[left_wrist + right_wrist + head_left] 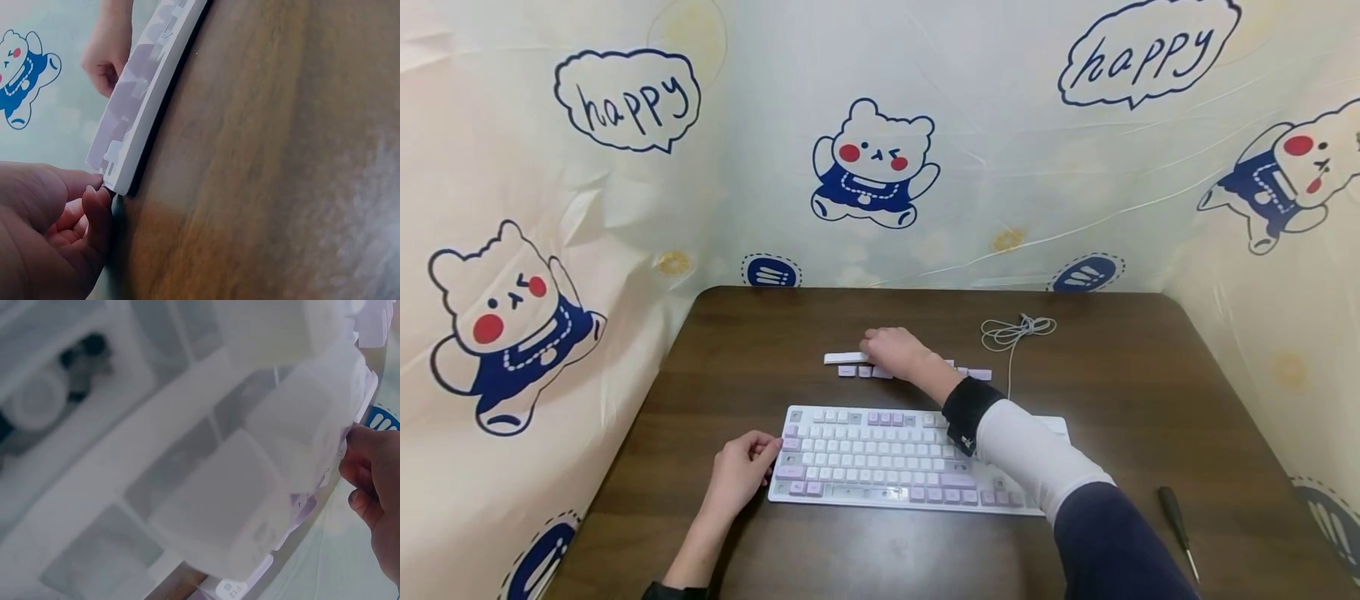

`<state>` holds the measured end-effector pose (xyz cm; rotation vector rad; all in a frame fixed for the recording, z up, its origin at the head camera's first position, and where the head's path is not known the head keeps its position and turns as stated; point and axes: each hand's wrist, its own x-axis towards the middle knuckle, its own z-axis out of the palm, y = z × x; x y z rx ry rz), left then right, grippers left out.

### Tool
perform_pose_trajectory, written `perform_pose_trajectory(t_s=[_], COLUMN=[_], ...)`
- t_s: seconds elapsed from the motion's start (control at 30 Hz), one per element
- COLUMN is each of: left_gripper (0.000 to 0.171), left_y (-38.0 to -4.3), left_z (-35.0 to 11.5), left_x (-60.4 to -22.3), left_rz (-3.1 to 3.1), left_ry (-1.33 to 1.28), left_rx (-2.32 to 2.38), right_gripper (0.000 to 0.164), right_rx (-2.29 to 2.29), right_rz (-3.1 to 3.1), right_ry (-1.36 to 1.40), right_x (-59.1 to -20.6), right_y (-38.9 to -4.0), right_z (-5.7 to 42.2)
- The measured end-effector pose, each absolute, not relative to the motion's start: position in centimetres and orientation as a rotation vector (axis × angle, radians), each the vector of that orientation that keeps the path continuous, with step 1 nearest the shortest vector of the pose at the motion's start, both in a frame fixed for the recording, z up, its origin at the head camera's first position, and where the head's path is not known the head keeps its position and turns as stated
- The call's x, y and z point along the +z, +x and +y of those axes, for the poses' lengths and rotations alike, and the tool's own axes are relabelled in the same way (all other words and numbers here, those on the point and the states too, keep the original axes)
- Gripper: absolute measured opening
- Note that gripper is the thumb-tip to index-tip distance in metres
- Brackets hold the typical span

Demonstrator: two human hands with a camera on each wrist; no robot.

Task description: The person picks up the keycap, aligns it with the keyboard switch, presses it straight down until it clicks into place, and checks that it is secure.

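Observation:
A white keyboard (pixel 880 454) with white and lilac keycaps lies on the brown table, several switch spots bare. At its left edge my left hand (pixel 747 467) pinches the frame between thumb and fingers; the left wrist view shows the fingertips (pixel 97 187) at the keyboard's corner. Beyond the keyboard, loose lilac keycaps (pixel 847 371) stand in a row, with a long white keycap (pixel 844 358) behind them. My right hand (pixel 897 352) reaches over this row, its curled fingers pinching the long keycap and hiding part of it. Blurred keycaps (pixel 219 506) fill the right wrist view.
A coiled pale cable (pixel 1018 332) lies behind the keyboard on the right. A dark-handled screwdriver (pixel 1174 517) rests near the table's right edge. Printed cloth (pixel 880 50) hangs around the back and sides of the table (pixel 1112 358).

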<state>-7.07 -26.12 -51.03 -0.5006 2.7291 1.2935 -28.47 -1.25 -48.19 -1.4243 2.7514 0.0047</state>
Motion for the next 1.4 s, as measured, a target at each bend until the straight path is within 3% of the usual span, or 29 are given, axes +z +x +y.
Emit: perform_pose_trajectory(t_s=[0.33,0.6,1.4], left_gripper=[0.019,0.019,0.017], left_y=[-7.1,-6.9,-7.1], left_z=[-26.4,-26.7,-26.5], left_x=[-51.4,-51.3,-50.0], left_rz=[2.766,2.748,2.772], left_ry=[-0.459,-0.456,-0.375], left_rx=[1.300,1.314,1.301], right_gripper=[0.009,0.010,0.007], right_rx=[-0.092,-0.194,-0.336], right_rz=[2.802,2.800,2.897], right_ry=[-1.382,-1.344,-1.600], right_x=[-48.3,-46.3,-43.2], right_y=[-28.7,-27.4,-18.8], right_z=[-1.1,-0.1,5.2])
